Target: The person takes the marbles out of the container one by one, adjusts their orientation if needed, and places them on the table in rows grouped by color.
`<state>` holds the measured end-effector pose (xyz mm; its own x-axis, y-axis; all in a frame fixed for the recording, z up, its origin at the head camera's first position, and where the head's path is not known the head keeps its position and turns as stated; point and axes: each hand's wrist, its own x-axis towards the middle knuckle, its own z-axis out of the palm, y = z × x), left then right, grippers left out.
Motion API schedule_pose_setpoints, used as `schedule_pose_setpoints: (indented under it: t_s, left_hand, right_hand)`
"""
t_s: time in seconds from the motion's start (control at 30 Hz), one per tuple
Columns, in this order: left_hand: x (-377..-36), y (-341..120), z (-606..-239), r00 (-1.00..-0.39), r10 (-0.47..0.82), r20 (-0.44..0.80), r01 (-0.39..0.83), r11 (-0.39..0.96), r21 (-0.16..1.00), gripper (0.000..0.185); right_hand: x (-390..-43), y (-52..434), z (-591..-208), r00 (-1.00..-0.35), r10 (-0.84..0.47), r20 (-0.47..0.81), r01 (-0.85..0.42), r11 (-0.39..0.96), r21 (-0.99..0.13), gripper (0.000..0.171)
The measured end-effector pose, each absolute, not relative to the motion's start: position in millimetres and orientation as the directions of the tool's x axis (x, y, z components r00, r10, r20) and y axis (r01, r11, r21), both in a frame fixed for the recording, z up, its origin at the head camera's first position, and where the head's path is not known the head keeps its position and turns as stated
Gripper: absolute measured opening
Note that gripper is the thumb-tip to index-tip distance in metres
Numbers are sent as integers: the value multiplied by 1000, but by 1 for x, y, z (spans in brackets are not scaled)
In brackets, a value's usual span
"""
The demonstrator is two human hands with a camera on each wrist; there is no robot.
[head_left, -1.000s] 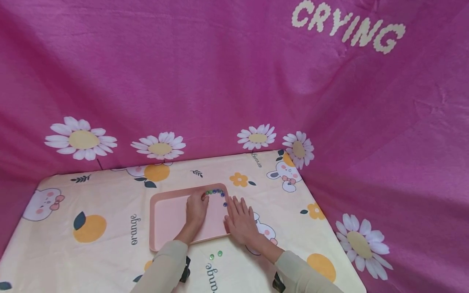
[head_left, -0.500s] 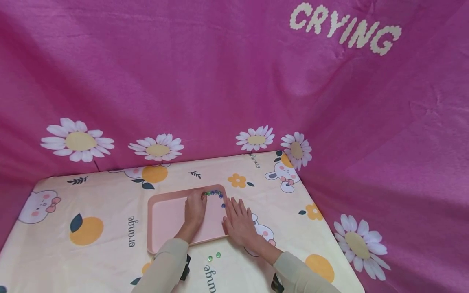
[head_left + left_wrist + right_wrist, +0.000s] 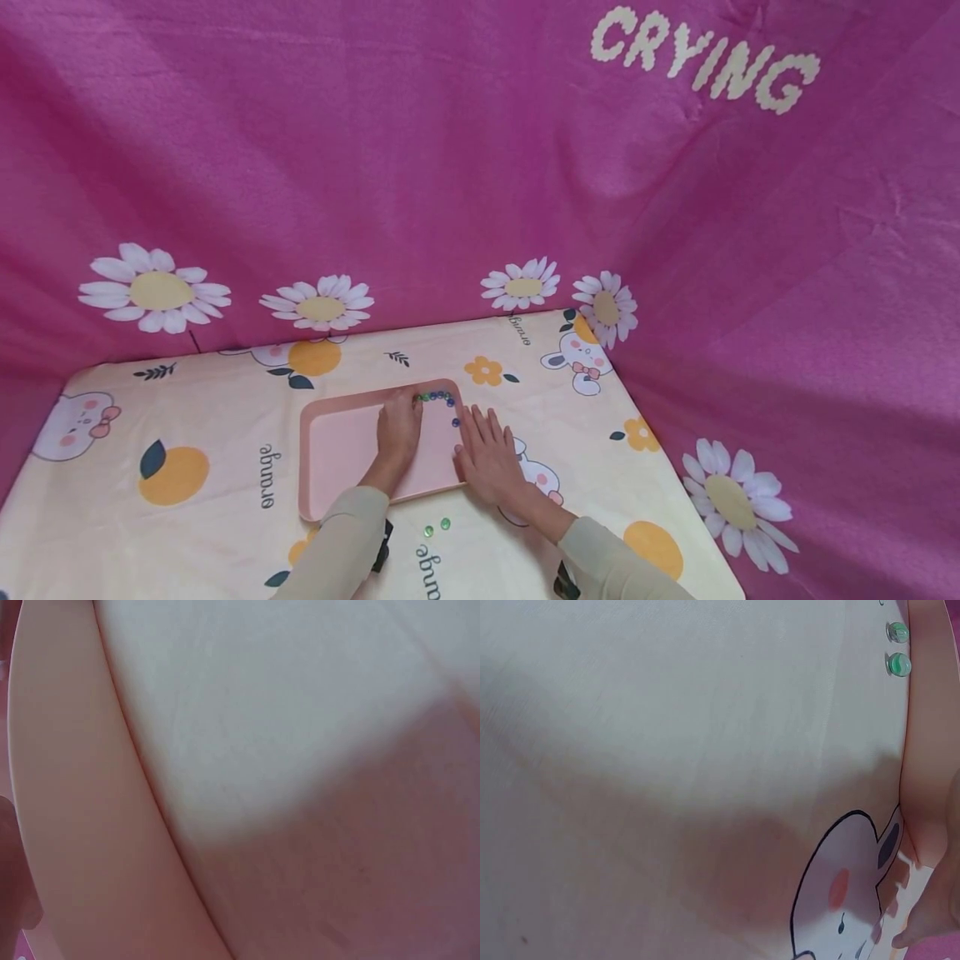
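Left hand (image 3: pixel 397 433) lies in pink tray (image 3: pixel 337 450), fingers curled at the bead row (image 3: pixel 437 397) along the far right rim; whether they pinch a bead, cannot tell. Right hand (image 3: pixel 487 458) flat, fingers apart, on the tray's right edge. Two green beads (image 3: pixel 437 527) on the desk (image 3: pixel 187 400) just near of the tray.

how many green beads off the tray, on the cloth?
2. Both green beads lie side by side on the cloth just in front of the pink tray, between the arms. Sleeves may hide others.
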<state>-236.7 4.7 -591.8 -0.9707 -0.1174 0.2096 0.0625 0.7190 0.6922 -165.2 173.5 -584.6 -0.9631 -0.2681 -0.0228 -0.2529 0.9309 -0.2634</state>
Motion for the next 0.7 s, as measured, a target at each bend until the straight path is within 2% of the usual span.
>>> schedule_pose_setpoints:
  t_s: [0.43, 0.7]
  left_hand:
    - [-237, 6, -588, -975, -107, 192, 46, 753, 656, 13]
    - [-231, 3, -586, -975, -89, 204, 85, 698, 711, 10]
  right_hand:
    - [-166, 172, -584, -960, -282, -1, -271, 923, -275, 63]
    - [-166, 174, -585, -960, -279, -6, -267, 925, -269, 63]
